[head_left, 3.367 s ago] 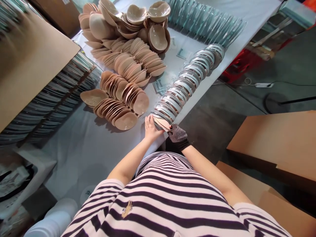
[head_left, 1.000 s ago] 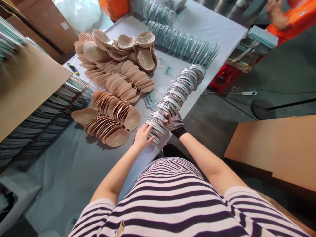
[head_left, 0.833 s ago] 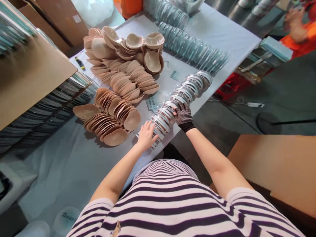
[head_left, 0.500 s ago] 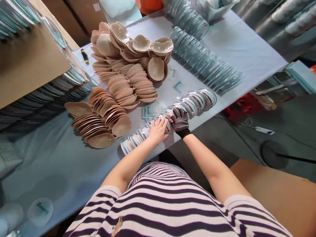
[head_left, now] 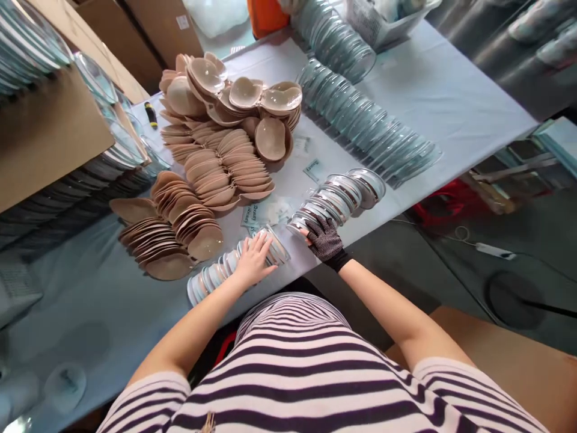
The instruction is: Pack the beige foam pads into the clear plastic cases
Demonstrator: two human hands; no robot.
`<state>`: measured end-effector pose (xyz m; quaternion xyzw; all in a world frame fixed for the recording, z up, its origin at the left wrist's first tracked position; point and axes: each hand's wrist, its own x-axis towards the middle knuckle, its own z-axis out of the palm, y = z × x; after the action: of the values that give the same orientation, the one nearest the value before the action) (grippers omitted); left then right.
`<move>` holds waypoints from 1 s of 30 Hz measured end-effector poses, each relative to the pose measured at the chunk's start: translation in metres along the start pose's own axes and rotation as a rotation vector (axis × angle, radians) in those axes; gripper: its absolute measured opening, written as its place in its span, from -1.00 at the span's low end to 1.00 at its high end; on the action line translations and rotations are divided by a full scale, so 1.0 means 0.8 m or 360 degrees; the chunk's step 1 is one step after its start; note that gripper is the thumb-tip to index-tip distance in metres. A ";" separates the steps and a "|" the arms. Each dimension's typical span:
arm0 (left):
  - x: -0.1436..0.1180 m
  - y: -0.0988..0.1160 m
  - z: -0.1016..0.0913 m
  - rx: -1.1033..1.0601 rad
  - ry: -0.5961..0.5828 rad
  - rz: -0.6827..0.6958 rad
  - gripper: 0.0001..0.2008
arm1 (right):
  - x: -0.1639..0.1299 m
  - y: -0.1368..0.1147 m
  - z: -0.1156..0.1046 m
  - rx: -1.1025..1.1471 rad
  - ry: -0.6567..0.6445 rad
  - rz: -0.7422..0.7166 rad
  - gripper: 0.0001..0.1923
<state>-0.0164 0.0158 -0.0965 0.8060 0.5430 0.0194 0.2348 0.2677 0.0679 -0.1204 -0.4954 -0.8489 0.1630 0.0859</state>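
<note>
- Head view: a person in a striped top stands at the near edge of a table (head_left: 451,102) draped in pale cloth, both hands on a row of clear round cases that runs along that edge.
- The bare left hand (head_left: 253,260) lies flat, fingers spread, on top of the near row of cases (head_left: 216,275); it presses on them rather than gripping, and this part of the row lies fanned out and leaning towards the left.
- The right hand (head_left: 323,238), in a dark dotted glove, rests with fingers loosely curled on the near end of the far row of cases (head_left: 339,197), which stands packed on edge and slants away to the right.
- A small gap separates the two rows, right between the hands.
- Paper slips (head_left: 265,211) lie flat on the cloth just behind the left hand.
- Beyond the slips, beige pads (head_left: 225,168) are heaped and fanned in several overlapping piles, some turned cup side up at the far end.
- Further back from the gloved hand, two more rows of clear lids (head_left: 369,129) lie overlapped across the table.
- Left of the pads, a cardboard sheet (head_left: 45,138) sits on top of stacked cases (head_left: 67,204).
- A small dark tool (head_left: 150,113) lies behind the pads, near cardboard boxes (head_left: 157,27) at the far edge.
</note>
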 end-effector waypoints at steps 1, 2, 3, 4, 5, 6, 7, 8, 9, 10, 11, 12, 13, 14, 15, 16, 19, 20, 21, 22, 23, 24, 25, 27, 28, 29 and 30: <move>0.006 0.004 -0.003 -0.0009 0.0027 0.0011 -0.17 | 0.000 0.009 -0.007 0.0011 0.0008 -0.0003 -0.62; 0.016 0.011 -0.007 -0.0024 0.0056 0.0040 -0.17 | 0.001 0.022 -0.016 0.0012 0.0055 0.0058 -0.60; 0.030 0.018 -0.009 -0.0038 0.0082 0.0082 -0.17 | 0.004 0.039 -0.027 0.0003 0.0149 0.0194 -0.57; 0.048 0.028 -0.010 -0.0050 0.0102 0.0125 -0.16 | 0.008 0.059 -0.038 -0.0012 0.0281 0.0401 -0.52; 0.068 0.037 -0.011 -0.0057 0.0113 0.0163 -0.13 | 0.012 0.082 -0.050 -0.0025 0.0427 0.0651 -0.45; 0.090 0.047 -0.010 -0.0063 0.0110 0.0198 -0.10 | 0.017 0.106 -0.062 -0.0033 0.0554 0.0895 -0.37; 0.111 0.056 -0.009 -0.0070 0.0090 0.0230 -0.05 | 0.021 0.130 -0.072 -0.0031 0.0638 0.1095 -0.30; 0.131 0.063 -0.007 -0.0083 0.0050 0.0259 0.00 | 0.025 0.153 -0.080 -0.0016 0.0671 0.1239 -0.25; 0.149 0.070 -0.004 -0.0103 -0.0005 0.0283 0.05 | 0.029 0.173 -0.087 0.0011 0.0661 0.1337 -0.22; 0.164 0.074 -0.001 -0.0131 -0.0074 0.0302 0.09 | 0.033 0.192 -0.091 0.0052 0.0625 0.1404 -0.22; 0.176 0.078 0.003 -0.0166 -0.0150 0.0319 0.13 | 0.036 0.207 -0.094 0.0108 0.0578 0.1455 -0.23; 0.184 0.080 0.007 -0.0205 -0.0218 0.0332 0.15 | 0.040 0.221 -0.094 0.0174 0.0531 0.1498 -0.25; 0.188 0.082 0.012 -0.0245 -0.0269 0.0343 0.16 | 0.044 0.232 -0.094 0.0242 0.0488 0.1528 -0.27; 0.189 0.084 0.017 -0.0283 -0.0298 0.0352 0.17 | 0.047 0.242 -0.093 0.0302 0.0452 0.1533 -0.29; 0.188 0.087 0.022 -0.0319 -0.0302 0.0355 0.17 | 0.052 0.251 -0.092 0.0355 0.0423 0.1513 -0.31; 0.185 0.092 0.027 -0.0349 -0.0287 0.0346 0.17 | 0.056 0.260 -0.091 0.0407 0.0399 0.1471 -0.34; 0.171 0.115 0.045 -0.0404 -0.0219 0.0226 0.17 | 0.072 0.284 -0.094 0.0572 0.0316 0.1292 -0.38; 0.167 0.125 0.050 -0.0417 -0.0210 0.0170 0.16 | 0.079 0.292 -0.096 0.0624 0.0276 0.1224 -0.38; 0.162 0.136 0.056 -0.0428 -0.0208 0.0116 0.16 | 0.087 0.300 -0.099 0.0668 0.0232 0.1151 -0.38; 0.158 0.147 0.061 -0.0439 -0.0213 0.0067 0.16 | 0.095 0.308 -0.103 0.0701 0.0190 0.1075 -0.39; 0.154 0.158 0.066 -0.0444 -0.0220 0.0017 0.16 | 0.104 0.314 -0.106 0.0727 0.0146 0.0997 -0.40; 0.150 0.169 0.070 -0.0440 -0.0231 -0.0041 0.15 | 0.113 0.320 -0.109 0.0749 0.0096 0.0922 -0.41; 0.146 0.177 0.072 -0.0427 -0.0241 -0.0105 0.15 | 0.122 0.325 -0.112 0.0766 0.0036 0.0854 -0.43; 0.146 0.189 0.073 -0.0398 -0.0235 -0.0220 0.13 | 0.138 0.331 -0.118 0.0779 -0.0083 0.0742 -0.46; 0.151 0.191 0.072 -0.0398 -0.0197 -0.0261 0.09 | 0.146 0.332 -0.120 0.0782 -0.0132 0.0692 -0.48; 0.160 0.190 0.069 -0.0417 -0.0124 -0.0294 0.05 | 0.152 0.331 -0.122 0.0784 -0.0171 0.0644 -0.48; 0.174 0.188 0.066 -0.0459 -0.0017 -0.0324 0.01 | 0.157 0.329 -0.123 0.0783 -0.0190 0.0602 -0.49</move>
<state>0.1861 0.0751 -0.1144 0.7049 0.6121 0.0689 0.3518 0.4500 0.3164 -0.1257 -0.5983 -0.6804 0.4055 0.1213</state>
